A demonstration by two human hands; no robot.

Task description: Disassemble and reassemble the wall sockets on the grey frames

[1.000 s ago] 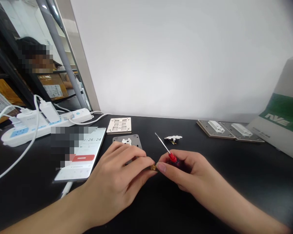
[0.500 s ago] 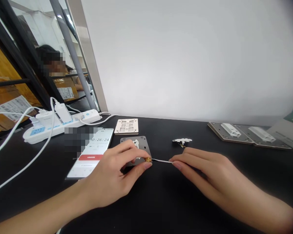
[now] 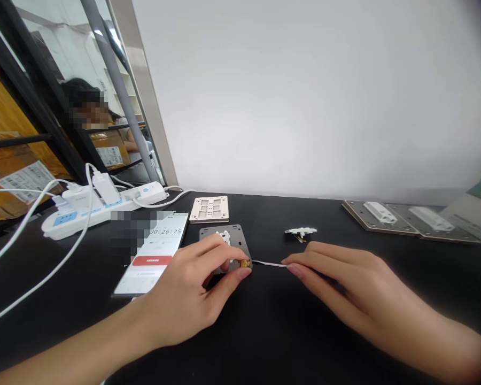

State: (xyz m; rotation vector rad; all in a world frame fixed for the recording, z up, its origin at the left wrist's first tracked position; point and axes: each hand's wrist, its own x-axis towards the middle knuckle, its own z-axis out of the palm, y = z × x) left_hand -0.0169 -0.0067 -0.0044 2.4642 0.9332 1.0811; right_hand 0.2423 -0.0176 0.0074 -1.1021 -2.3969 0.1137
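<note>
My left hand (image 3: 192,291) pinches a small brass part (image 3: 245,263) between thumb and forefinger, just over the near edge of a grey socket plate (image 3: 224,240). My right hand (image 3: 344,283) is closed round a screwdriver (image 3: 269,264). Only the thin metal shaft shows, lying level with its tip at the brass part. The handle is hidden under my fingers.
A phone (image 3: 154,251) with a lit timer screen lies left of my left hand. A beige faceplate (image 3: 209,208) and a small white part (image 3: 300,231) lie behind. A white power strip (image 3: 100,206) with cables is far left. Two grey plates (image 3: 409,218) and a box (image 3: 476,214) stand right. A person sits behind glass (image 3: 88,107).
My right hand turned the screwdriver from pointing up and away to lying level, tip against the brass part. The view shifted left. Since half a second ago, hardly anything moved.
</note>
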